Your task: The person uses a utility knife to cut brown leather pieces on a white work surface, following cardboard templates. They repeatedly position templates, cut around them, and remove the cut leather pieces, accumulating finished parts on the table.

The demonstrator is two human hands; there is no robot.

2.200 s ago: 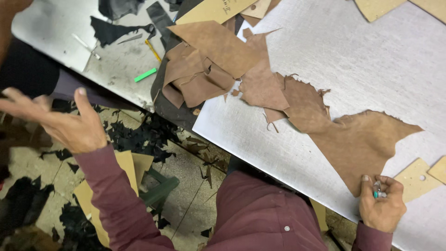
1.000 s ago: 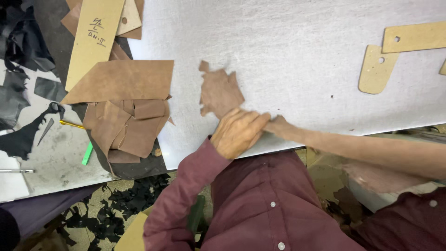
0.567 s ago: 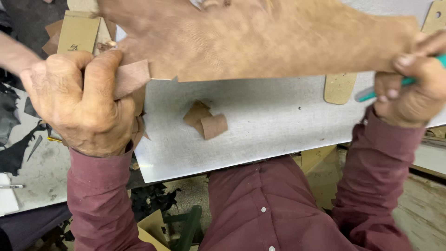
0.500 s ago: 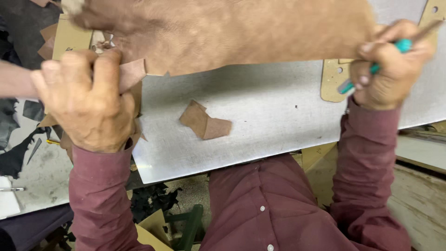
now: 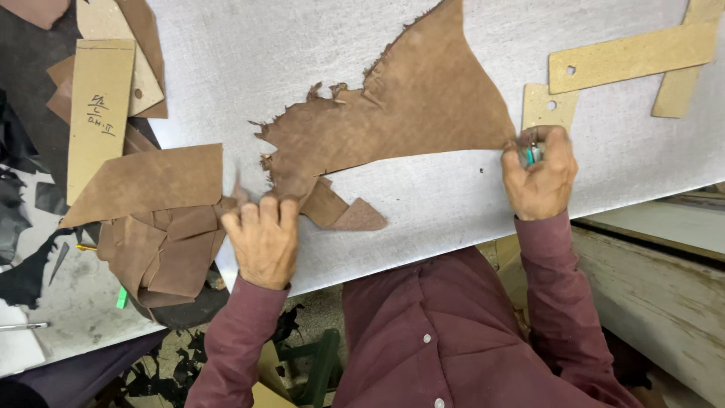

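Observation:
A large ragged piece of brown leather (image 5: 411,121) lies flat on the grey cutting board (image 5: 302,68). My left hand (image 5: 263,240) presses its lower left corner against the board, fingers bent over the edge. My right hand (image 5: 540,172) pinches the leather's right tip and also grips a small teal-handled tool (image 5: 532,153). Two small brown scraps (image 5: 343,211) lie just right of my left hand, partly under the big piece.
A pile of cut brown leather pieces (image 5: 162,227) sits at the board's left edge. Cardboard templates lie at the upper left (image 5: 98,113) and upper right (image 5: 630,57). Dark scraps cover the bench (image 5: 23,249) and the floor. A pale wooden bench edge (image 5: 664,287) runs at right.
The leather piece was held up in the air in front of me; now it lies spread on the board, with both hands lowered onto its corners.

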